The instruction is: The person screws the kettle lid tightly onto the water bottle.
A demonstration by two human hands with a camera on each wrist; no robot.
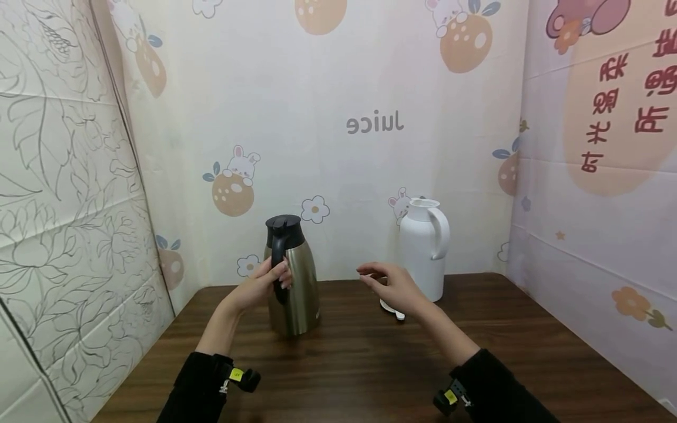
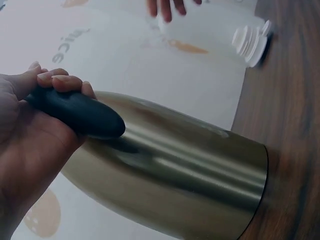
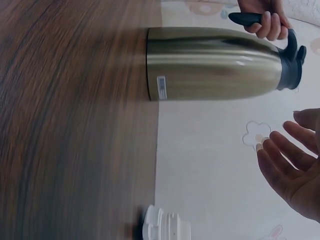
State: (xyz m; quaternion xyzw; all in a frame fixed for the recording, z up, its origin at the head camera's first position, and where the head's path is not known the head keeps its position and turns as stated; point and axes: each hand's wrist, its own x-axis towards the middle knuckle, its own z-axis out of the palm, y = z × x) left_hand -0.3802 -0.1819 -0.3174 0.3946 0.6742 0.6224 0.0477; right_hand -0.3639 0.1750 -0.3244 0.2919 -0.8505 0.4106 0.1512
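Note:
My left hand [image 1: 262, 284] grips the black handle [image 2: 75, 112] of a gold-toned metal thermos jug [image 1: 300, 288] with a black lid [image 1: 284, 230]. The jug is nearly upright, its base at the tabletop; whether it touches the wood is hard to tell. My right hand [image 1: 394, 286] hovers to the right of this jug, fingers loosely bent and holding nothing. Behind that hand stands a white thermos jug [image 1: 420, 247] with its top uncovered and its handle facing right. A white lid [image 1: 392, 311] lies on the table below the right hand, partly hidden by it in the head view.
The brown wooden table [image 1: 338, 376] ends at a patterned fabric backdrop [image 1: 328, 158] close behind both jugs. More printed fabric hangs along the left side [image 1: 69, 194] and the right side [image 1: 592, 235].

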